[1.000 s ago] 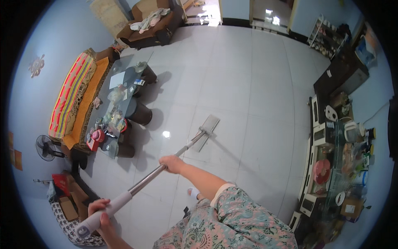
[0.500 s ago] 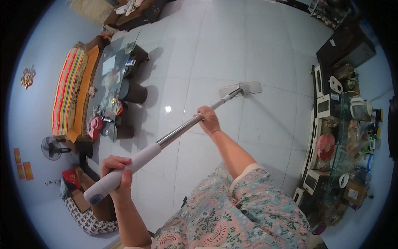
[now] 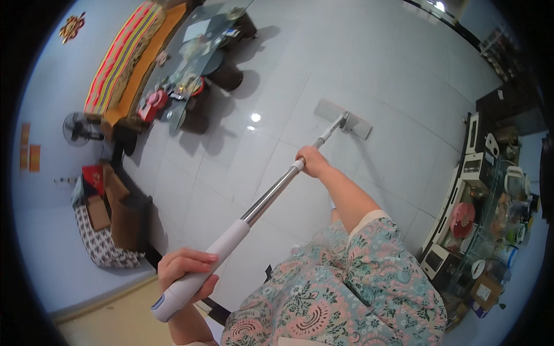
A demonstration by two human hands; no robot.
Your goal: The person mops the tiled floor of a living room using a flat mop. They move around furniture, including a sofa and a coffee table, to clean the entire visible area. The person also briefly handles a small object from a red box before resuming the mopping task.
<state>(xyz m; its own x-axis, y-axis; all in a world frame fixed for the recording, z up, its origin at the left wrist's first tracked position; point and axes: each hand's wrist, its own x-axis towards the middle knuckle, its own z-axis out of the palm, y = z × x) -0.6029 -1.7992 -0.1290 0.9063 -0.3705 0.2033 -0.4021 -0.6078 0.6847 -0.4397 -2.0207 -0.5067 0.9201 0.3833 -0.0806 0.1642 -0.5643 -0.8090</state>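
Observation:
A flat mop with a silver pole (image 3: 271, 196) slants across the view, from lower left to upper middle. My left hand (image 3: 189, 271) wraps round its thick white grip near the end. Farther up, my right hand (image 3: 312, 161) is closed round the pole just past a white collar. The flat rectangular mop head (image 3: 344, 119) lies on the pale tiled floor (image 3: 277, 69), joined to the pole by a grey swivel. The underside of the head is hidden against the tiles.
On the left stand a glass-topped table (image 3: 202, 46) with dark round stools, a striped-covered bench (image 3: 124, 55), a fan (image 3: 78, 129) and a brown chair (image 3: 124, 219) with boxes. A long cabinet with a glass top (image 3: 490, 196), loaded with household items, runs along the right.
The view has turned right, so the furniture sits differently. The mop head has tilted, its right end now nearer me. Both hands keep their hold on the mop.

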